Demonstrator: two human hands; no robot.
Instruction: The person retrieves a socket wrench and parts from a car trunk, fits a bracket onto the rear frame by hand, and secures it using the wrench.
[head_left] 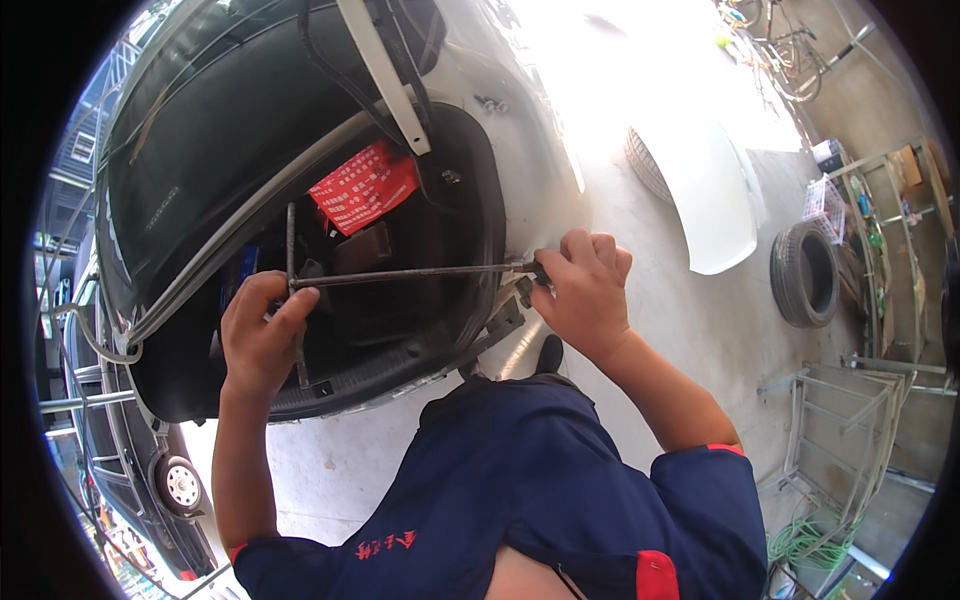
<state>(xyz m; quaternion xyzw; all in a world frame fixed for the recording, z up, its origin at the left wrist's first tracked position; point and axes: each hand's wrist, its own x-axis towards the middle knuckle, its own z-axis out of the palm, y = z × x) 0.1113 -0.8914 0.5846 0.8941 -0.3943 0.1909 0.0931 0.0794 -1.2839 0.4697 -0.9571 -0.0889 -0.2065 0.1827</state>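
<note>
Head view, looking down into an open car boot (400, 290). Left hand (262, 335) is wrapped around the T-end of a long metal rod wrench (410, 273), fingers curled tight and pressed together over the point where the crossbar meets the shaft; the crossbar sticks out above and below the fist. The shaft runs roughly level across the boot opening to the right hand (582, 290), which sits at the boot's right edge beside the white body panel (520, 150). Right-hand fingers are bunched and curled over the rod's far end, at a small dark fitting; cannot tell exactly what the fingertips pinch, the knuckles hide it. So the wrench is held at both ends, spanning the boot. Inside the boot: dark lining, a red printed sheet (364, 186) lying above the rod. A white strut (385, 75) of the raised lid crosses at the top. On the concrete to the right: a loose white fender panel (715, 200), a tyre (805, 273) standing just beside it, and metal racks (830, 420) further right. A dark car wheel (182, 484) shows lower left. The person wears a navy short-sleeved top with red trim (560, 480).
</note>
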